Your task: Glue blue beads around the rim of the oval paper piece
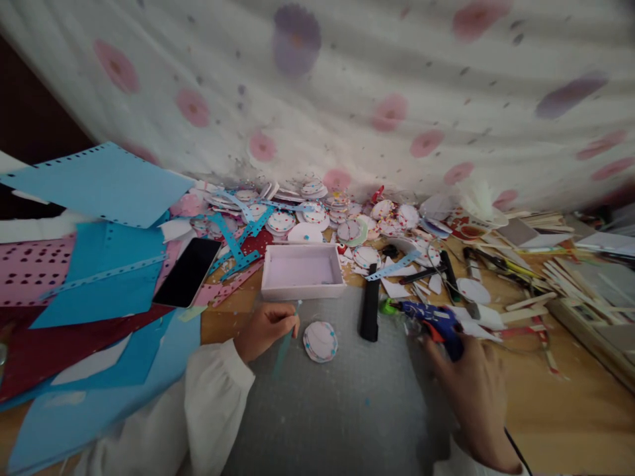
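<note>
My left hand [268,330] pinches a slim teal strip-like piece [284,354], blurred, its exact kind unclear. Just right of that hand, a round white paper disc [320,342] edged with blue and red dots lies on the grey cutting mat [322,416]. A hot glue gun [436,320], blue with an orange trigger, is gripped in my right hand [469,383]. Its nozzle points left, at a small green piece [388,306]. Between the hands and farther back are a black bar-shaped object [370,311] and an open white box [303,291].
Many dotted paper discs [313,213] are heaped along the curtain [317,99]. At left, a black phone [187,272] lies among blue sheets [106,271] and pink paper. Wooden sticks [528,307] and a beige tray [590,340] crowd the right side.
</note>
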`<act>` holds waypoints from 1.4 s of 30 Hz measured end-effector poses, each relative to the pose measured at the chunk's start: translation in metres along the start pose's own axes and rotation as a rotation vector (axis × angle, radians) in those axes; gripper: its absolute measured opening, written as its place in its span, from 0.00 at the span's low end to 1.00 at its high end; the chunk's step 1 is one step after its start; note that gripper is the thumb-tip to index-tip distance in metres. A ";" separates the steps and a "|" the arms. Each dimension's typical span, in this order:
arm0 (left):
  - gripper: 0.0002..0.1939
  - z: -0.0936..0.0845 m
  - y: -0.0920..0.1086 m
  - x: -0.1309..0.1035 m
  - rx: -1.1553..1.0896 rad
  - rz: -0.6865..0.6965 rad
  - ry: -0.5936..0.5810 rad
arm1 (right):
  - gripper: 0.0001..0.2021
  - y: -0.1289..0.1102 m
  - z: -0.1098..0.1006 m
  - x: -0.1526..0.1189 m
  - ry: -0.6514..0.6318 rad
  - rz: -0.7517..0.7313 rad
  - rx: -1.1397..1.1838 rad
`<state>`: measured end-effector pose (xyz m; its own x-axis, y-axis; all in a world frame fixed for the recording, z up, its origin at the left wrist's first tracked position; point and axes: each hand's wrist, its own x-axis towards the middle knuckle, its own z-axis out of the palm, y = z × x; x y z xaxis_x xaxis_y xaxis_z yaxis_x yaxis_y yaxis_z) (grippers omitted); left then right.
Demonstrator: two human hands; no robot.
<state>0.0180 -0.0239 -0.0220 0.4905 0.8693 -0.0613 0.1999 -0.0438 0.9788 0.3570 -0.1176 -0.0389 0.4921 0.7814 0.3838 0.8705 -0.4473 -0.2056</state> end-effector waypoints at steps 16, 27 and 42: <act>0.13 0.001 0.001 0.000 0.027 0.013 -0.045 | 0.18 -0.120 0.009 0.003 0.143 -0.182 0.826; 0.16 0.000 0.001 0.003 0.009 0.034 -0.094 | 0.17 -0.114 0.022 -0.008 0.024 -0.260 0.746; 0.16 0.001 0.003 0.002 0.006 0.021 -0.085 | 0.16 -0.116 0.021 -0.011 0.028 -0.301 0.678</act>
<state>0.0209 -0.0227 -0.0193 0.5649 0.8232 -0.0574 0.1939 -0.0648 0.9789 0.2514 -0.0650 -0.0380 0.2384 0.8121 0.5327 0.7881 0.1588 -0.5947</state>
